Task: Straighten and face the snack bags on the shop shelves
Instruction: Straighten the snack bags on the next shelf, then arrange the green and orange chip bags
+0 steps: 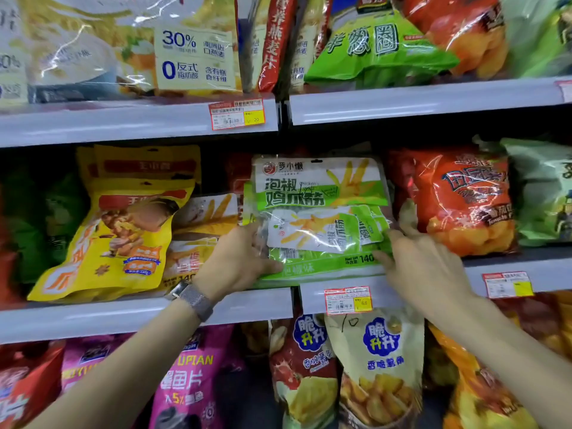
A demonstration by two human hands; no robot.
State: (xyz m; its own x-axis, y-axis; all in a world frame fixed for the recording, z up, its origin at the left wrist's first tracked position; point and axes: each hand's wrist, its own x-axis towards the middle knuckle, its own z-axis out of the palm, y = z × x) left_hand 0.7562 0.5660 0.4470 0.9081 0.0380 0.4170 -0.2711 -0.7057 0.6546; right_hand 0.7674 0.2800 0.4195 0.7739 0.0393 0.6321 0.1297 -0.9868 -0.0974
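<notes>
A green and white chicken-feet snack bag [320, 187] stands upright at the middle of the middle shelf [247, 305], facing me. My left hand [240, 261] grips its lower left edge, thumb across the green bottom strip. My right hand [424, 264] holds its lower right corner with the fingers curled onto the bag. Left of it a yellow bag [120, 243] leans tilted, with an orange bag [198, 239] lying behind it.
An orange tomato-crisp bag [464, 202] and a green bag [544, 193] stand to the right. The top shelf [402, 106] holds oat bags and a green onion-ring bag [377, 48]. Below are pink, red and beige bags [380, 366]. Price tags [348, 300] line the shelf edges.
</notes>
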